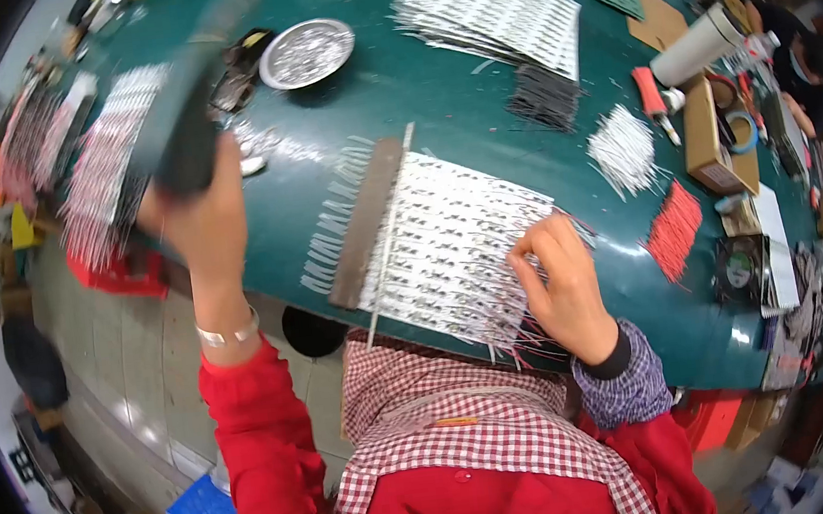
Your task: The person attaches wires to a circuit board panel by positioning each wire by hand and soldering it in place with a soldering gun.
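My left hand (207, 223) is raised over the left part of the table, wrapped round a dark, bulky handheld tool (185, 120). Motion smears the tool, so its kind cannot be made out. A white sheet (460, 242) with rows of small dark parts lies in front of me, thin wires sticking out along its right side. My right hand (563, 281) is at that wired edge with its fingers curled together; what they pinch, if anything, is hidden. Along the sheet's left edge lie a grey-brown bar (366, 227) and a thin pale stick (391, 234).
Small pale pieces (329, 231) line up left of the bar. Farther back are a metal bowl (308, 54) of small silvery parts and stacked sheets (496, 12). Black (543, 98), white (623, 147) and red wire bundles (673, 229) lie rightward, near a cardboard box (711, 150).
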A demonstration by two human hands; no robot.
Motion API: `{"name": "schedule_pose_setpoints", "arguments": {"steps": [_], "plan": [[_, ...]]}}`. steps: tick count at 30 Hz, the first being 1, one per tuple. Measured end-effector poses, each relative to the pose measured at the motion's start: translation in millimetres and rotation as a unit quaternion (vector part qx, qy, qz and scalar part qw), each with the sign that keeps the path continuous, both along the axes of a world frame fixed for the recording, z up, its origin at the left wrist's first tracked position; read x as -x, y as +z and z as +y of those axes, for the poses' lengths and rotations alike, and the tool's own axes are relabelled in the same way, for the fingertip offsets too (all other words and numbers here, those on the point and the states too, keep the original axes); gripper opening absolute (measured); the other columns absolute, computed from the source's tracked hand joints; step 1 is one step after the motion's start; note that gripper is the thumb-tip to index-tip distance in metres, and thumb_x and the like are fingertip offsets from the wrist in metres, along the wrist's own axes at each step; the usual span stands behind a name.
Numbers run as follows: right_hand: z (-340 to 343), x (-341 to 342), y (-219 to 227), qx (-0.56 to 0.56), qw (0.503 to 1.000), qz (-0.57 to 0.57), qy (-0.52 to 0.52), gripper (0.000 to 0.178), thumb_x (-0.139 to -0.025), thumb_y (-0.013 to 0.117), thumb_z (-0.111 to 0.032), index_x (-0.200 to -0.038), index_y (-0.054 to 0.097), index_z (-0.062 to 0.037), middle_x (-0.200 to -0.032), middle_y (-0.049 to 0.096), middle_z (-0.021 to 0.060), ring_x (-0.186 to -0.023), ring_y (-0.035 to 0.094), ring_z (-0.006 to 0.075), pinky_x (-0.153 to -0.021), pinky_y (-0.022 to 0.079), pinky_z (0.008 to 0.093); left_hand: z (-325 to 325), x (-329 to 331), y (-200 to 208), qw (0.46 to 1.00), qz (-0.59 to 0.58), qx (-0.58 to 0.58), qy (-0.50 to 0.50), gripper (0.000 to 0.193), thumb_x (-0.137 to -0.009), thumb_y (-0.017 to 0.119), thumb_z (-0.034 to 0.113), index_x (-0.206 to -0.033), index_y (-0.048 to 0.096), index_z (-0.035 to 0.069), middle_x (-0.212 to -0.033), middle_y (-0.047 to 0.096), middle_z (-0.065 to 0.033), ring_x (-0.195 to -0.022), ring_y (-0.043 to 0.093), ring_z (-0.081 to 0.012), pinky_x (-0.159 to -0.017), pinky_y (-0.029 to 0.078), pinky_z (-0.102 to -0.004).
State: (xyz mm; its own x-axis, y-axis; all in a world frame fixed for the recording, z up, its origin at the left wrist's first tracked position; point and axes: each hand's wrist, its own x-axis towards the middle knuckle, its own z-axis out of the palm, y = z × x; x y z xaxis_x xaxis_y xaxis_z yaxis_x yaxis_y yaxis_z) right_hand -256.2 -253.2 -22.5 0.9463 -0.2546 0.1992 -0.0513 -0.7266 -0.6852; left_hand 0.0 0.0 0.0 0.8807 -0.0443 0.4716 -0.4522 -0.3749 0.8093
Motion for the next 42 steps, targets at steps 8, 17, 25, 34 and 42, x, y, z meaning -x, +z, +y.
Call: {"name": "schedule_pose_setpoints", "arguments": {"steps": [8, 17, 25, 34, 42], "plan": [[-114, -49, -22, 0.176, 0.977, -0.093, -0.074, 0.012, -0.08, 0.066, 0.003, -0.09, 0.06, -0.0001, -0.092, 0.055, 0.0143, -0.09, 0.055, 0.0343, -0.075, 0.046, 0.0426, -32, 29, 22, 0.993, 0.051, 0.106, -0.004, 0.022, -0.08, 0.072, 0.0, -0.101, 0.069, -0.005, -0.07, 0.059, -0.0034, -0.052, 0.048, -0.0068, -0.048, 0.033, -0.0206], [-113, -95, -52, 0.213, 0.974, -0.074, -0.009, 0.023, -0.074, 0.061, 0.006, -0.095, 0.064, -0.0034, -0.093, 0.054, 0.0106, -0.091, 0.054, 0.0292, -0.076, 0.047, 0.0395, 16, 111, -9, 0.977, 0.136, 0.156, 0.042, 0.04, -0.08, 0.066, -0.011, -0.119, 0.059, -0.009, -0.105, 0.067, -0.0148, -0.053, 0.05, -0.0073, -0.044, 0.035, -0.0191], [-134, -113, -76, 0.278, 0.957, -0.08, -0.038, 0.012, -0.079, 0.058, -0.002, -0.09, 0.062, -0.0048, -0.091, 0.053, 0.008, -0.092, 0.054, 0.0265, -0.076, 0.048, 0.0372, 7, 129, -18, 0.964, 0.183, 0.179, 0.077, 0.037, -0.08, 0.064, -0.011, -0.117, 0.058, -0.01, -0.106, 0.067, -0.0163, -0.051, 0.047, -0.0075, -0.044, 0.034, -0.02], [-145, -79, -42, 0.231, 0.947, -0.162, -0.155, 0.011, -0.079, 0.061, 0.001, -0.088, 0.063, -0.0053, -0.088, 0.056, 0.0088, -0.089, 0.055, 0.0279, -0.077, 0.049, 0.0372, 3, 126, -11, 0.971, 0.17, 0.158, 0.055, 0.034, -0.081, 0.063, -0.008, -0.115, 0.058, -0.011, -0.105, 0.065, -0.0177, -0.053, 0.045, -0.0076, -0.044, 0.033, -0.0203], [-210, -30, -54, 0.29, 0.926, -0.012, -0.24, 0.009, -0.079, 0.072, -0.008, -0.085, 0.068, -0.0021, -0.09, 0.062, 0.0121, -0.093, 0.058, 0.0314, -0.08, 0.049, 0.0418, -9, 137, -20, 0.964, 0.209, 0.163, 0.024, 0.034, -0.081, 0.064, -0.004, -0.113, 0.058, -0.012, -0.108, 0.063, -0.0187, -0.055, 0.047, -0.0088, -0.045, 0.035, -0.0207]]}}
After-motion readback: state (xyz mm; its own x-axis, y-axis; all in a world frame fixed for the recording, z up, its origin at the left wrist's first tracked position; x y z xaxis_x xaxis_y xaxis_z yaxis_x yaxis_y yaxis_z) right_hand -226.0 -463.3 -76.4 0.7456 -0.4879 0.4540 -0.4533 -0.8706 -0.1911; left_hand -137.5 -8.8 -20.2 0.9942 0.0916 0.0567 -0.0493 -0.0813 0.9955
